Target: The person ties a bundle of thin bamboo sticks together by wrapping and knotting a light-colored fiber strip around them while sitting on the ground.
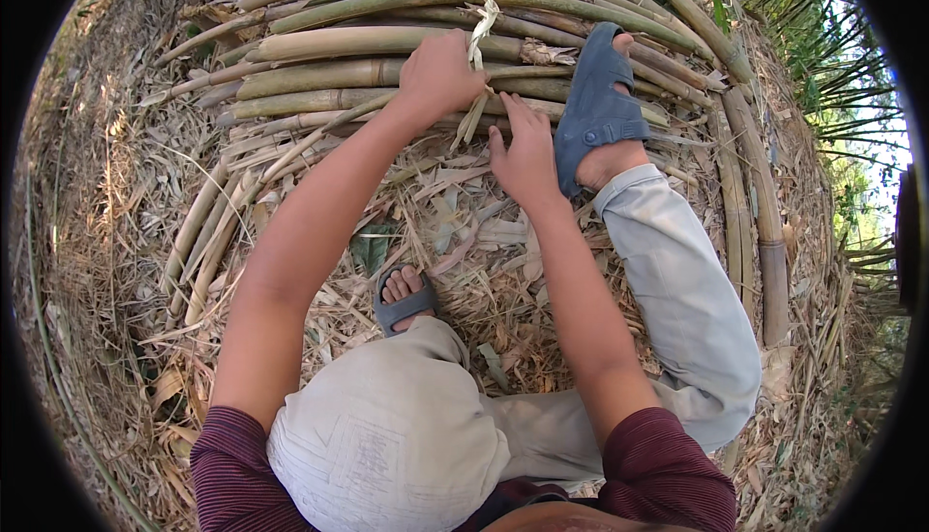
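I see poles (319, 45) lying crosswise at the person's twelve o'clock, a strip (484, 14) running over them. Toward one, the right sandal (590, 116) rests on them; toward eleven, nearer, the left sandal (394, 312) sits on litter (503, 339). Greenery (842, 131) stands at two.

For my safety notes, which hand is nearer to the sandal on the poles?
Right. The right hand is beside that sandal; the left hand is farther left, by the pale strip.

The bamboo poles (329, 44) look woody and smooth with a faint sheen, the strip (484, 17) across them fibrous and rough. The sandals (588, 116) look like matt rubber, the trousers (668, 242) matt cloth, the leaves (464, 232) dry and papery.
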A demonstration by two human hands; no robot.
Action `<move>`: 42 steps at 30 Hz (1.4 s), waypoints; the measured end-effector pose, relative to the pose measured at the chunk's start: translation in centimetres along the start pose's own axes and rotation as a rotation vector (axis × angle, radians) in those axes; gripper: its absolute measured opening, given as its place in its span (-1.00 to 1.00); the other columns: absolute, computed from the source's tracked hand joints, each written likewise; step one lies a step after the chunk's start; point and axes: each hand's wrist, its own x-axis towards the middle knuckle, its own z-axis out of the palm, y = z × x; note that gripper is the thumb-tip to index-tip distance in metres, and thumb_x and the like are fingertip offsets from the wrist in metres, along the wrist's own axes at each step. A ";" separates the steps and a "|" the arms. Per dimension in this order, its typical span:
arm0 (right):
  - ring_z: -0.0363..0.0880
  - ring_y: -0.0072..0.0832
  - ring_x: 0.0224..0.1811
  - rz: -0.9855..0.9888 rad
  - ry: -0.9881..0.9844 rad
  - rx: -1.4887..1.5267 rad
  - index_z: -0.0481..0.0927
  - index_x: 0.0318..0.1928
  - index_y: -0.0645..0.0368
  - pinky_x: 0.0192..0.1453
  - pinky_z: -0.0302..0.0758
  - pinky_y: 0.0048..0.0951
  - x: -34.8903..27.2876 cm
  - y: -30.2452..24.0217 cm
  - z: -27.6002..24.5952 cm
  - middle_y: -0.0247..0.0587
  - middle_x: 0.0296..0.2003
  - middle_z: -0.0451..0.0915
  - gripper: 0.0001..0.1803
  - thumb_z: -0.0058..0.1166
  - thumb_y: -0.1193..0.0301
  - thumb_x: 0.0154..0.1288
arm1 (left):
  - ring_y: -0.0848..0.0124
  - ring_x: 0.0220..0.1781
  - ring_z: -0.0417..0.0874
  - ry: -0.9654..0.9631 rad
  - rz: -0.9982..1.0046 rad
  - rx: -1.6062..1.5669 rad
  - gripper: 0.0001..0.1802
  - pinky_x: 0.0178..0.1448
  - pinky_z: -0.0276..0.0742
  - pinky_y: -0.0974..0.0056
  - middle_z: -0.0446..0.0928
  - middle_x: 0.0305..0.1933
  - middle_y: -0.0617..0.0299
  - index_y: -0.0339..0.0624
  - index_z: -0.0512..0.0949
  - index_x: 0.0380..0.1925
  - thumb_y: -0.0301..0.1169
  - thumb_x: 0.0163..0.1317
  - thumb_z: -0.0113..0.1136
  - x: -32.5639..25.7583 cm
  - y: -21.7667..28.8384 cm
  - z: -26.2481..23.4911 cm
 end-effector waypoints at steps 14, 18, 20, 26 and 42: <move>0.71 -0.49 -0.27 0.469 0.207 0.371 0.69 -0.11 0.30 -0.20 0.57 -0.49 2.9 -3.2 -3.3 -0.14 -0.33 0.73 -0.69 0.18 0.28 0.36 | 0.01 -0.23 0.66 0.288 0.113 -0.147 -0.74 -0.17 0.54 -0.01 0.64 -0.31 0.03 -0.23 0.56 -0.32 -0.23 0.28 0.20 -0.6 -3.2 -1.6; 0.66 -0.54 -0.41 0.555 -0.147 0.311 0.67 -0.29 0.37 -0.26 0.59 -0.56 13.4 -1.5 -1.7 -0.11 -0.38 0.71 -0.41 0.20 -0.05 0.30 | 0.03 -0.24 0.66 0.399 0.086 -0.329 -0.81 -0.18 0.55 0.02 0.65 -0.30 0.04 -0.22 0.57 -0.31 -0.31 0.26 0.21 -0.2 -3.8 -2.3; 0.65 -0.55 -0.41 0.642 -0.177 0.358 0.66 -0.33 0.37 -0.27 0.59 -0.54 15.1 -0.3 0.4 -0.10 -0.39 0.70 -0.38 0.24 -0.08 0.25 | 0.08 -0.30 0.64 0.348 0.035 -0.353 -0.80 -0.20 0.53 0.05 0.65 -0.32 0.07 -0.23 0.58 -0.29 -0.31 0.27 0.22 -0.9 -3.8 -3.8; 0.65 -0.51 -0.43 0.665 -0.370 0.480 0.57 -0.33 0.35 -0.39 0.49 -0.53 14.9 -4.1 -1.5 -0.17 -0.43 0.66 -0.44 0.30 -0.02 0.22 | 0.19 0.00 0.57 0.672 0.313 0.225 -0.70 0.09 0.46 0.10 0.59 0.01 0.14 -0.17 0.57 -0.06 -0.25 0.30 0.23 0.5 -6.2 -3.6; 0.26 -0.55 -0.55 1.139 -0.451 0.798 0.32 -0.16 0.29 -0.40 0.36 -0.36 16.5 -6.5 -5.3 -0.29 -0.50 0.33 -0.67 0.03 0.24 0.41 | 0.12 0.36 0.35 0.533 0.351 0.485 -0.50 0.45 0.09 -0.10 0.43 0.22 0.03 -0.17 0.49 0.11 -0.12 0.26 0.16 2.9 -9.4 -6.1</move>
